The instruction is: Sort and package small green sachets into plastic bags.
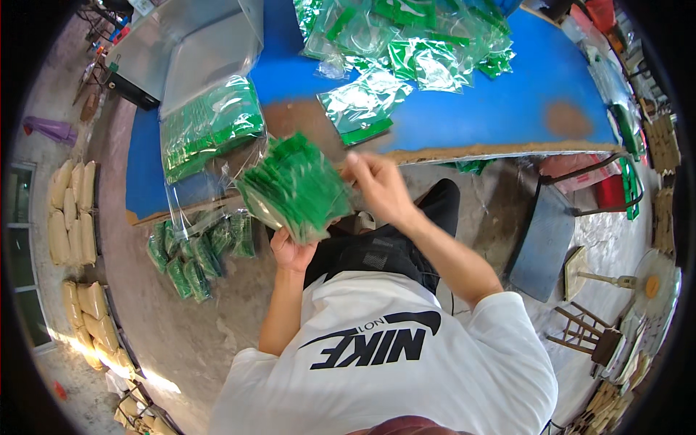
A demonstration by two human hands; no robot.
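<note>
My left hand (pixel 293 252) is closed on the lower edge of a thick stack of green and clear plastic bags (pixel 297 185), which is fanned out and slightly blurred in front of my lap. At the right edge of that stack, my right hand (pixel 378 187) has its fingers curled together; whatever lies between the fingertips is hidden. A flat pile of green and clear bags (pixel 212 123) rests on the blue table to the left of the stack. Just beyond my right hand, a few silvery-clear bags with green edges (pixel 365 103) lie near the table's front edge.
The blue table (pixel 464 119) has a worn brown front edge. A large heap of green and clear bags (pixel 417 40) covers its far middle. Green bundles (pixel 196 257) lie on the floor at left. A blue-grey bench (pixel 544 243) and a small wooden stool (pixel 605 344) stand at right.
</note>
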